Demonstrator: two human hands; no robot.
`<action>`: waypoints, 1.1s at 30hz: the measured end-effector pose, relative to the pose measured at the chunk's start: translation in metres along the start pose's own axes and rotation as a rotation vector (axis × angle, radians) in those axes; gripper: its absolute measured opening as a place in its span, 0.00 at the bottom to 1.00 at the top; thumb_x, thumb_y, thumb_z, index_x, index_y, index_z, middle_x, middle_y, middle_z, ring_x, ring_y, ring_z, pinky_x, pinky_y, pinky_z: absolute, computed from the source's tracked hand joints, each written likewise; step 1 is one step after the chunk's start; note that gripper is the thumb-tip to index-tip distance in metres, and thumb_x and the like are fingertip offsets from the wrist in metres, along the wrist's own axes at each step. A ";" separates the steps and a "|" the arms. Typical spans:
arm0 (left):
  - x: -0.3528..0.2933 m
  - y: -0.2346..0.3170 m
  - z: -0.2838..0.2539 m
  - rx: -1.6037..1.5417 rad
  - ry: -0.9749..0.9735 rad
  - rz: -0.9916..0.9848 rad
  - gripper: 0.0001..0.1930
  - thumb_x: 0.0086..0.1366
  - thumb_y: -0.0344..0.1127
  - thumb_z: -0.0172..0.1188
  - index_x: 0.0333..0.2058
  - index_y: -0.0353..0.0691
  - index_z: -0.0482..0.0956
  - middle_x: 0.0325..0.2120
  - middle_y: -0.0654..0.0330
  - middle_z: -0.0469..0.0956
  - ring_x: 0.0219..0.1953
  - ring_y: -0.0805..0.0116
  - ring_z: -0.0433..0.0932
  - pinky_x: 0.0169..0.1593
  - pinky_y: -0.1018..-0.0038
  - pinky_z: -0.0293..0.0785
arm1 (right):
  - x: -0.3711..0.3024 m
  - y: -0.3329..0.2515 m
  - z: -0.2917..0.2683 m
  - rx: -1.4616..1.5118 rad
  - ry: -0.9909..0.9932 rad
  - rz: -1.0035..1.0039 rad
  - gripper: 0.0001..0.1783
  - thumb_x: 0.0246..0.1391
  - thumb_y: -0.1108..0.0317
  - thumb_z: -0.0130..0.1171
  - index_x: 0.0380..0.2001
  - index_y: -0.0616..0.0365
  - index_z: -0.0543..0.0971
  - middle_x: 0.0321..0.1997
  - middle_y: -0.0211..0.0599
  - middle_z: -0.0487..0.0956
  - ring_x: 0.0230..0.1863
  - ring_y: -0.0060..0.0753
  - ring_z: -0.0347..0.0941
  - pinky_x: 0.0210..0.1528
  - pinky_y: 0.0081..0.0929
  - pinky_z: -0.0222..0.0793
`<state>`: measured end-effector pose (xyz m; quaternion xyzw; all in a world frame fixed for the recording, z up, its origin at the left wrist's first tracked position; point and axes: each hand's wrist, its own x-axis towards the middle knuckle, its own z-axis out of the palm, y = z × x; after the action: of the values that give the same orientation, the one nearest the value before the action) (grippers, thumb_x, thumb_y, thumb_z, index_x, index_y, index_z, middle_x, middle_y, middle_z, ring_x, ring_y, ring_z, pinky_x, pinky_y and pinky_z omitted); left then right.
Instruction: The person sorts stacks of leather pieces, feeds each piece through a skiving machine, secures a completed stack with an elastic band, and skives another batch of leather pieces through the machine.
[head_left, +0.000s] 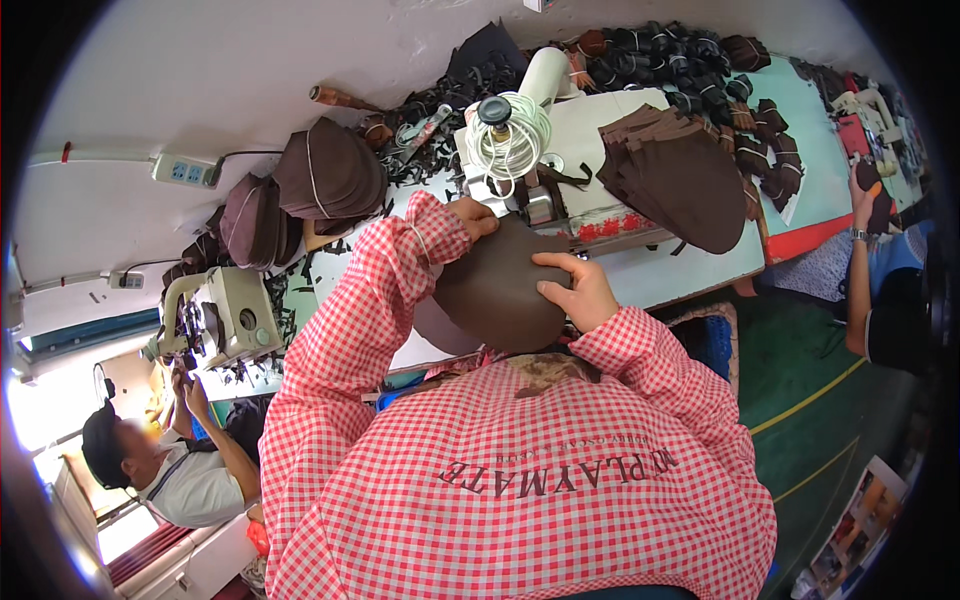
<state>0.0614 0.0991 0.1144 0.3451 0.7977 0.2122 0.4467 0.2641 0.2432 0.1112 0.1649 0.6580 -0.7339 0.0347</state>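
A rounded, dark brown leather-like piece lies in front of me at the machine's near edge. My left hand grips its upper left edge, fingers bent and close to the machine's metal working part. At the right edge my right hand pinches the piece, with index finger and thumb on top and the other fingers hidden. Beneath it, another brown piece shows at the lower left. The white machine carries a coil of pale cable. On its right side rests a fanned stack of brown pieces.
Tied bundles of brown pieces stand at the left, near dark scraps. Small dark strap bundles fill the far right. A person works at another machine on the left; another person's arm reaches in at right.
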 end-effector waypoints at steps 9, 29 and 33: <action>0.000 0.038 -0.028 0.189 -0.204 -0.132 0.20 0.60 0.47 0.48 0.46 0.41 0.73 0.40 0.55 0.76 0.46 0.61 0.73 0.50 0.69 0.65 | -0.002 -0.001 0.012 0.109 -0.054 0.025 0.22 0.45 0.78 0.55 0.48 0.66 0.70 0.45 0.43 0.74 0.41 0.27 0.72 0.44 0.21 0.69; -0.030 -0.070 0.054 0.533 -0.052 -0.504 0.23 0.55 0.46 0.56 0.44 0.36 0.67 0.39 0.41 0.73 0.45 0.46 0.72 0.48 0.60 0.68 | -0.013 -0.061 -0.141 -1.221 0.663 -0.573 0.14 0.39 0.76 0.58 0.35 0.58 0.77 0.36 0.38 0.76 0.41 0.41 0.71 0.43 0.32 0.67; -0.031 -0.086 0.065 0.483 -0.076 -0.447 0.23 0.54 0.43 0.57 0.46 0.37 0.69 0.45 0.47 0.72 0.49 0.49 0.69 0.52 0.62 0.66 | -0.010 -0.053 -0.110 -1.196 0.594 -0.595 0.15 0.38 0.72 0.60 0.35 0.57 0.76 0.37 0.38 0.76 0.41 0.41 0.71 0.42 0.34 0.67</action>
<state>0.0970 0.0204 0.0433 0.2651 0.8636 -0.0996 0.4171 0.2806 0.3557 0.1561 0.1242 0.9450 -0.1515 -0.2620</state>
